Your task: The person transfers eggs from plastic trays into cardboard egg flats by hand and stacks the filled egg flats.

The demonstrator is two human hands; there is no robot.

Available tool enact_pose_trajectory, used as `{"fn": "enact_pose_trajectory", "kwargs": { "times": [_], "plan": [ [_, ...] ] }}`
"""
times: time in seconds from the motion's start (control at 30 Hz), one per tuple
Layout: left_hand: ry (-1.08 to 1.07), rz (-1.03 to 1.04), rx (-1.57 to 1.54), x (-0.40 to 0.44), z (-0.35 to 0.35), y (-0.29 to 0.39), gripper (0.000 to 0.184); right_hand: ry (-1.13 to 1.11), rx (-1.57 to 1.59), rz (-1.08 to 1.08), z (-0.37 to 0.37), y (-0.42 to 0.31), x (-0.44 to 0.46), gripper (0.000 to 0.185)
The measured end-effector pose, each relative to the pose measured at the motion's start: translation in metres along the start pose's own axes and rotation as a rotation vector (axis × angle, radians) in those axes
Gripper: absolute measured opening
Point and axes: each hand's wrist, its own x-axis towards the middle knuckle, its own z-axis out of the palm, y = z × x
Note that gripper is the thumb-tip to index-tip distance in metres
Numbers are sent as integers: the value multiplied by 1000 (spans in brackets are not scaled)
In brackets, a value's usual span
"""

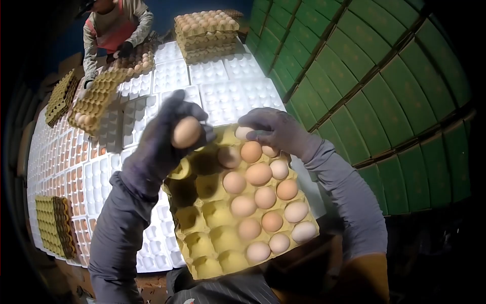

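Observation:
A yellow egg tray (223, 238) lies tilted in front of me, with brown and pale eggs (258, 174) filling its right side. The cups along its left side hold no eggs. My left hand (169, 134), in a grey glove, is closed around a brown egg (187, 132) above the tray's far left corner. At the far right corner, my gloved right hand (278, 130) has its fingers curled over a pale egg (244, 133). Whether that egg is lifted from its cup, I cannot tell.
White moulded trays (238, 99) cover the table, several at the left holding eggs. Stacked egg trays (206, 35) stand at the back, with more stacks (53, 225) at the left. Another person (114, 30) handles eggs across the table. Green boxes (374, 111) form a wall at right.

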Motion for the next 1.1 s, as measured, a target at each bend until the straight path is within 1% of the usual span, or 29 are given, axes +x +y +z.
{"fn": "enact_pose_trajectory", "kwargs": {
  "times": [0.03, 0.07, 0.1, 0.13, 0.17, 0.2, 0.23, 0.27, 0.3, 0.33, 0.37, 0.4, 0.43, 0.47, 0.5, 0.57, 0.6, 0.63, 0.7, 0.73, 0.8, 0.87, 0.9, 0.93, 0.97, 1.0, 1.03, 1.1],
  "plan": [
    [-27, 50, 382, 1, 10, 2, 29, 85, 58, 8, 2, 2, 0, 36],
    [-6, -67, 858, -1, 30, -3, 27, 174, 115, 16, 7, 5, 2, 36],
    [30, 249, 1299, -10, 47, -15, 28, 263, 172, 26, 9, 7, 2, 36],
    [-12, 264, 1523, -13, 48, -26, 31, 312, 442, 266, -10, -8, 4, 34],
    [-50, 276, 1743, -13, 49, -36, 35, 463, 955, 317, -25, -24, 4, 28],
    [-30, 303, 1729, -15, 51, -36, 39, 465, 1022, 391, -36, -25, 4, 28],
    [-48, 232, 1678, -15, 53, -32, 39, 470, 1094, 467, -46, -21, 3, 29],
    [-68, 165, 1629, -13, 54, -25, 40, 334, 844, 582, -54, -12, 5, 35],
    [-86, 98, 1579, -10, 53, -20, 40, 177, 523, 593, -53, -3, 11, 45],
    [-111, 116, 1424, -9, 42, -14, 39, -9, -69, 619, -48, -19, 15, 54],
    [-73, 22, 1220, -7, 38, -10, 39, -199, -661, 605, -37, -37, 17, 64],
    [-36, -59, 814, -5, 39, -4, 39, -224, -719, 538, -25, -39, 13, 73],
    [-5, -139, 409, -5, 42, 3, 40, -183, -712, 499, -12, -33, 11, 74],
    [-6, -177, 318, -5, 46, 11, 44, -157, -712, 499, -13, -26, 6, 70],
    [-55, -159, 282, -7, 52, 14, 40, -133, -715, 497, -15, -25, 5, 65],
    [-234, -18, 525, 12, 41, -6, 37, -119, -59, 687, -39, -4, -7, 54],
    [-206, 238, 971, 19, 46, -19, 31, -110, 272, 758, -54, 5, -17, 48],
    [-131, 140, 1110, 9, 74, -11, 31, -37, 804, 548, -63, 1, -34, 45],
    [-116, 127, 1756, 5, 103, -15, 28, 83, 1095, 429, -59, 3, -47, 43],
    [-124, 51, 1870, 13, 104, -26, 26, 54, 904, 363, -58, 4, -46, 41],
    [-119, 136, 1911, 20, 101, -28, 25, -2, 530, 225, -56, 3, -42, 39],
    [-119, 46, 1786, 24, 100, -20, 28, -135, -111, 189, -42, -9, -38, 34],
    [-139, 72, 1446, 21, 89, -22, 32, -195, -432, 157, -35, -15, -37, 31],
    [-145, 98, 1110, 13, 69, -24, 35, -189, -599, 60, -29, -18, -37, 32],
    [-141, 125, 781, 5, 48, -22, 39, -217, -610, 73, -29, -24, -35, 31],
    [-169, -113, 458, -17, 43, 5, 54, -198, -609, 32, -27, -18, -36, 31],
    [-175, -147, 199, -39, 27, 10, 65, -179, -601, -18, -27, -9, -39, 31],
    [-56, -29, -45, -72, -10, -6, 72, -1, -353, 64, -27, -9, -47, 31]
  ]
}}
